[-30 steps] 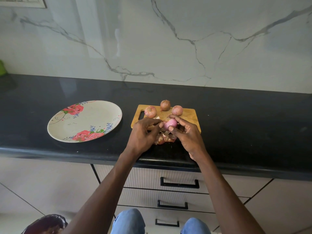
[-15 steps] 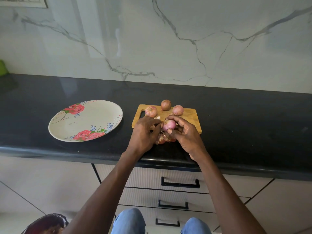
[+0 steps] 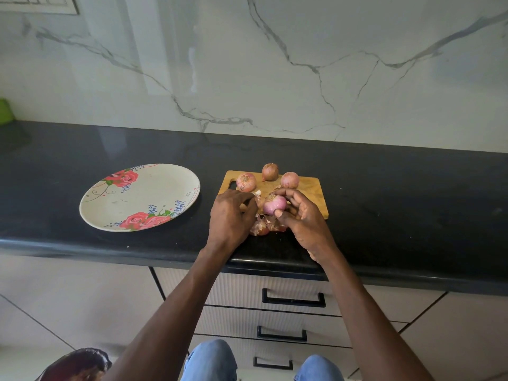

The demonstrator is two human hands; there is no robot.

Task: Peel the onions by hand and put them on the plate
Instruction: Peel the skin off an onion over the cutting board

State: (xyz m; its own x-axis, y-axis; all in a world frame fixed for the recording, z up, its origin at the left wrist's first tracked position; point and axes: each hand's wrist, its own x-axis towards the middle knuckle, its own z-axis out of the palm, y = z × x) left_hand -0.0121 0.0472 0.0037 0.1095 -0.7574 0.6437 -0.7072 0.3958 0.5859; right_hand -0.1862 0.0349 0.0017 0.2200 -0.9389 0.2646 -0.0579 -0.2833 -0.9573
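Observation:
My right hand (image 3: pixel 303 220) grips a partly peeled pink onion (image 3: pixel 274 204) over the near edge of the wooden cutting board (image 3: pixel 310 188). My left hand (image 3: pixel 231 215) pinches a strip of pale onion skin (image 3: pixel 257 194) just left of that onion. Three unpeeled onions sit at the board's far side: a left onion (image 3: pixel 246 182), a middle onion (image 3: pixel 270 171) and a right onion (image 3: pixel 289 180). Loose peels (image 3: pixel 264 228) lie on the counter between my hands. The flowered plate (image 3: pixel 132 199) rests to the left with nothing on it.
The black counter (image 3: pixel 398 204) runs along a marble wall. Drawers with black handles (image 3: pixel 293 298) are below its front edge. A green object (image 3: pixel 5 111) sits at the far left. A dark bag (image 3: pixel 77 364) lies on the floor by my knees.
My left hand has pulled slightly left from the onion, drawing a strip of skin with it. My right hand has turned the onion a little; more bare pink surface shows.

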